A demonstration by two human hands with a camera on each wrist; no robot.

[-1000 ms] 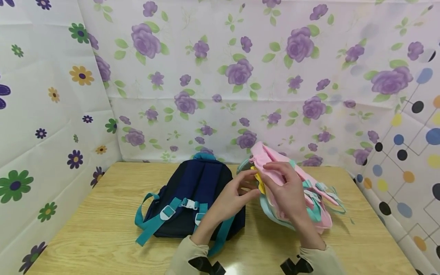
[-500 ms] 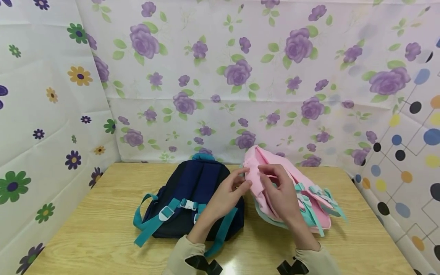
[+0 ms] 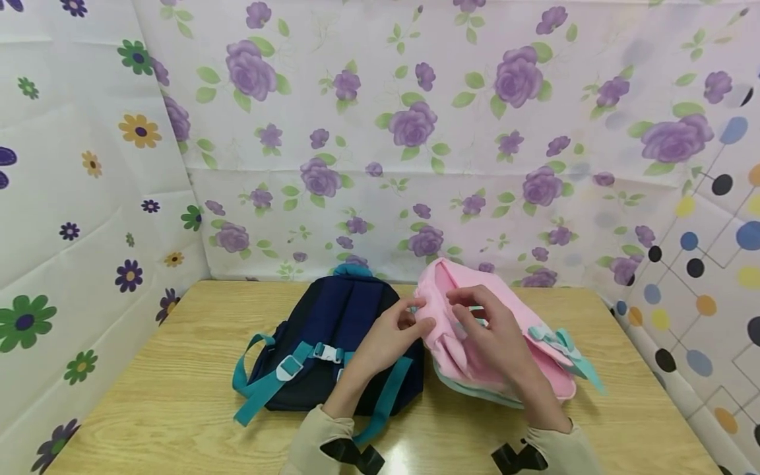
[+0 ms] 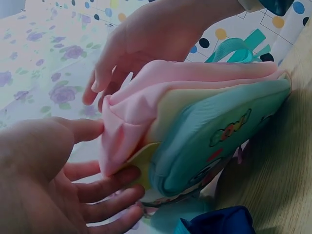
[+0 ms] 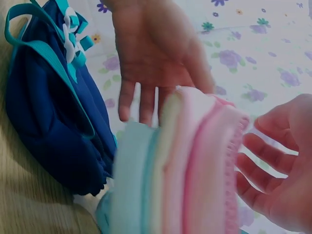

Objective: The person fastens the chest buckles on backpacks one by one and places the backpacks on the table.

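Note:
A pink and mint backpack [image 3: 510, 284] lies tilted on the right side of the table. My left hand [image 3: 392, 336] pinches its upper left edge; in the left wrist view the thumb meets the pink fabric and the fingers reach the yellow and mint side. My right hand [image 3: 495, 333] is beside the pink back panel with loosely bent fingers; in the right wrist view I cannot tell whether its fingertips touch the cloth. The mint front pocket [image 4: 214, 126] carries small printed figures. A navy backpack [image 3: 332, 316] with teal straps lies to the left, straps upward.
A wood-grain table [image 3: 178, 369] bears both bags. Behind it hangs a cloth with purple roses [image 3: 356, 132]; flowered and dotted cloths close off the left and right sides. A loose teal strap [image 3: 261, 396] trails at the navy bag's left.
The pink backpack has turned and its top has shifted left and down. The yellow part at its edge is now hidden in the head view. My left hand has moved slightly left.

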